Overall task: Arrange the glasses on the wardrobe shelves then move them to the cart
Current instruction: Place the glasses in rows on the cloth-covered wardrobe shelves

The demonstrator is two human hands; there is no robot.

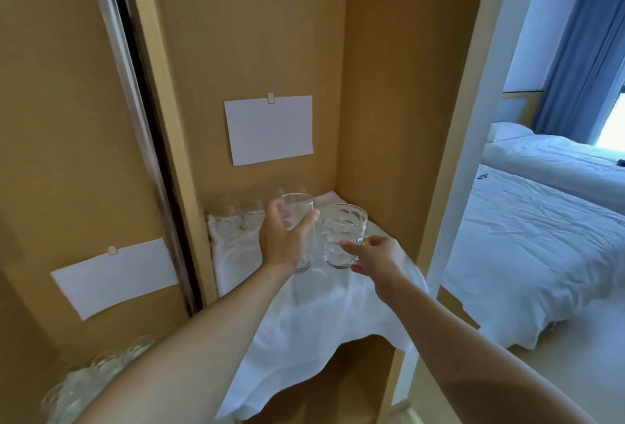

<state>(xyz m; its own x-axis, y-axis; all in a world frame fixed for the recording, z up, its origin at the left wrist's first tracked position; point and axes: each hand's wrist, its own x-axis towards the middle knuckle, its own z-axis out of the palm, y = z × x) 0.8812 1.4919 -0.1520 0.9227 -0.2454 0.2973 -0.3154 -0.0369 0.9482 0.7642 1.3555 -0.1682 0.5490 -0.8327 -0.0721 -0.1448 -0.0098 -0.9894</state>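
Head view, clear smooth tumbler [302, 220], dimpled patterned glass [343, 237], both upright

Two clear drinking glasses stand upright side by side on the white cloth [304, 315] that covers the wardrobe shelf [363, 356]. The plain glass [299, 220] on the left is tall and smooth-walled, its rim open upward; the left hand [282, 237] is wrapped around its near side, thumb on the right wall. The patterned glass [343, 236] on the right is shorter and wider, with dimpled oval facets; the right hand [373, 254] pinches its right wall low down. The two glasses stand just beside each other. Further clear glasses [243, 209], blurred, stand grouped at the far left of the shelf against the back wall.
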